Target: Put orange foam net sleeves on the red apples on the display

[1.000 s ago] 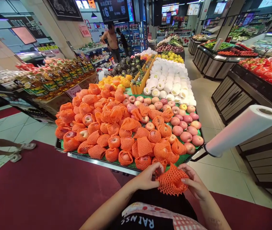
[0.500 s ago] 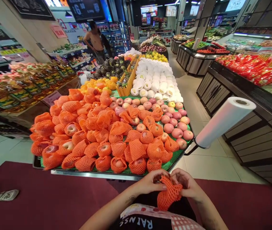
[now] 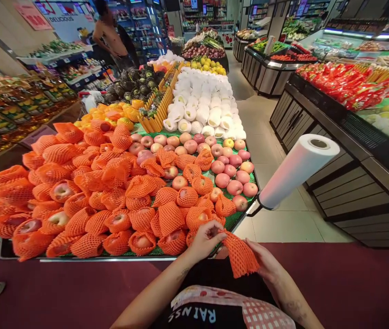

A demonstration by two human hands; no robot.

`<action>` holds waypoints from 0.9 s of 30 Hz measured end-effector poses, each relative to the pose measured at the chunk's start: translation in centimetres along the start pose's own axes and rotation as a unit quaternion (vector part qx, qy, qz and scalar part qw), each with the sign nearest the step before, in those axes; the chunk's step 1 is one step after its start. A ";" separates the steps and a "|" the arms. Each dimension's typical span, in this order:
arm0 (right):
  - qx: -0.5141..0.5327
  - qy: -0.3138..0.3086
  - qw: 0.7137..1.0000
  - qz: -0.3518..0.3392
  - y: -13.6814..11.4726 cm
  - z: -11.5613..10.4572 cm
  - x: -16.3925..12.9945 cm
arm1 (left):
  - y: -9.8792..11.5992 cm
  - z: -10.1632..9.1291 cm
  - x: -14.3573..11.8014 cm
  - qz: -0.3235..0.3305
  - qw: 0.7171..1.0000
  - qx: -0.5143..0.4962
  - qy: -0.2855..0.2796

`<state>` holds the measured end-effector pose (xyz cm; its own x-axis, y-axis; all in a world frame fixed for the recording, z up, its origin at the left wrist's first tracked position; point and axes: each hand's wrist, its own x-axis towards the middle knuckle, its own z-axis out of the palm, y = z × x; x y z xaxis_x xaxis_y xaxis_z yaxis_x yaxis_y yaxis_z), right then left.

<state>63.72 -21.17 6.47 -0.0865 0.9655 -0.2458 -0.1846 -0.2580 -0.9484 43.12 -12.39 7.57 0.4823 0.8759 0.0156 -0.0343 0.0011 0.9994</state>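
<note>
Item: orange foam net (image 3: pixel 240 258), empty, pinched between your left hand (image 3: pixel 204 240) and right hand (image 3: pixel 266 265). Step: opening it. Next: likely a bare apple (image 3: pixel 234 187) from the counter (image 3: pixel 112 259).

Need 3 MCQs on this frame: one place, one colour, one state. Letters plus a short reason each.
1. Where is the bag roll?
A. right of the apple tray
B. left of the tray
C. on the floor

2. What colour is the net in the hands?
A. white
B. orange
C. green

3. What state is that net in?
A. wrapped round an apple
B. empty, held by both hands
C. lying on the tray

Answers:
1 A, the roll sticks out at the tray's right corner.
2 B, it matches the orange nets on the apples.
3 B, the left hand and right hand hold it with no fruit visible inside.
</note>
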 end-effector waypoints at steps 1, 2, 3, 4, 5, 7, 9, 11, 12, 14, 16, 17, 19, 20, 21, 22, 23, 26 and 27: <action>-0.002 -0.005 1.000 0.021 -0.3 -1.2 0.3 | 0.1 0.7 0.7 0.008 0.999 0.033 -0.004; 0.009 -0.022 0.998 0.055 -0.7 -2.4 0.6 | 0.0 1.4 1.5 0.013 0.998 0.068 -0.010; 0.022 -0.047 0.994 0.093 -1.2 -3.7 1.0 | 0.0 2.2 2.4 0.013 0.994 0.105 -0.020; 0.025 -0.068 0.990 0.121 -1.8 -5.0 1.5 | -0.2 3.0 3.4 0.010 0.990 0.140 -0.033; 0.022 -0.084 0.986 0.140 -2.5 -6.3 2.0 | -0.4 3.7 4.4 0.005 0.984 0.172 -0.045; -0.006 -0.102 0.984 0.146 -3.8 -8.5 3.1 | -1.0 5.0 6.6 0.009 0.971 0.233 -0.047; -0.046 -0.119 0.981 0.143 -4.9 -10.5 4.3 | -1.8 6.1 8.7 0.024 0.950 0.311 -0.003; -0.084 -0.176 0.969 0.155 -5.7 -12.1 5.3 | -2.9 6.9 10.6 0.034 0.909 0.410 0.060; -0.098 -0.221 0.955 0.169 -5.9 -12.7 5.8 | -3.4 7.2 11.3 0.031 0.885 0.458 0.080; -0.106 -0.319 0.919 0.205 -6.1 -13.9 6.5 | -4.4 7.8 12.5 0.014 0.842 0.532 0.085; -0.093 -0.392 0.885 0.235 -6.3 -14.8 7.1 | -5.3 8.2 13.3 -0.009 0.818 0.572 0.063; -0.082 -0.409 0.875 0.245 -6.3 -15.1 7.4 | -5.7 8.4 13.6 -0.019 0.812 0.581 0.055; -0.059 -0.406 0.878 0.246 -6.5 -15.5 7.9 | -6.1 8.7 14.1 -0.031 0.808 0.587 0.046; -0.051 -0.391 0.889 0.235 -6.6 -15.6 8.2 | -6.2 8.7 14.3 -0.032 0.809 0.585 0.044; -0.048 -0.371 0.902 0.217 -6.6 -15.6 8.5 | -6.2 8.7 14.5 -0.032 0.812 0.582 0.040; -0.050 -0.347 0.917 0.192 -6.5 -15.6 8.7 | -6.3 8.7 14.6 -0.033 0.815 0.577 0.037; -0.058 -0.323 0.930 0.164 -6.4 -15.4 9.0 | -6.3 8.6 14.6 -0.034 0.819 0.571 0.034; -0.092 -0.249 0.961 0.079 -5.8 -14.7 9.7 | -6.2 8.7 14.3 -0.034 0.839 0.541 0.050; -0.102 -0.230 0.966 0.057 -5.6 -14.4 9.8 | -6.2 8.8 14.1 -0.032 0.848 0.525 0.069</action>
<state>78.04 -9.70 6.47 -0.5291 0.8012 -0.2796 0.0441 -0.3030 -0.9520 57.78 -4.28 1.85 0.3438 0.9386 0.0295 0.8212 -0.3158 0.4752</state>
